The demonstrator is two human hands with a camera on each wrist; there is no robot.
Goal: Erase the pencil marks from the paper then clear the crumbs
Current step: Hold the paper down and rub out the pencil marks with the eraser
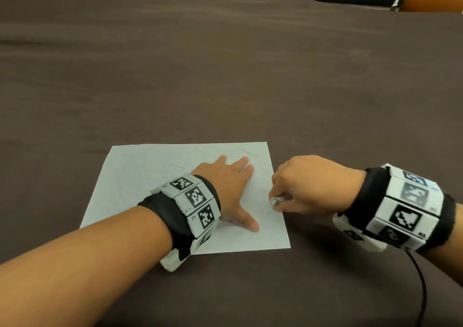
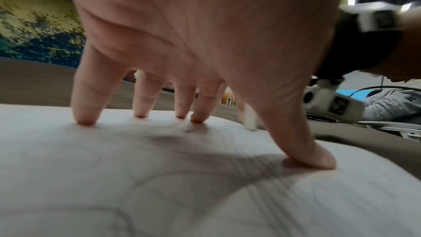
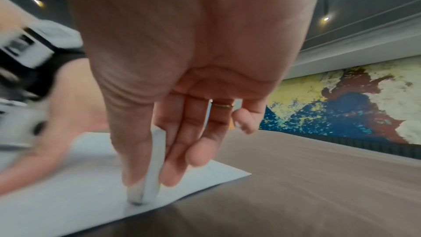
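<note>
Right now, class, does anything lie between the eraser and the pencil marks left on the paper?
Yes, partly. The left hand presses on the paper, between the eraser in the right hand and the faint loops further left.

Head view looks down from above; wrist views sit low, sharing the paper (image 1: pixel 140 176).

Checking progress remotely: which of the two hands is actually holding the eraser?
The right hand. It pinches the white eraser between thumb and fingers, tip down on the paper near its right edge. The left hand holds nothing; it presses the sheet with spread fingers.
</note>
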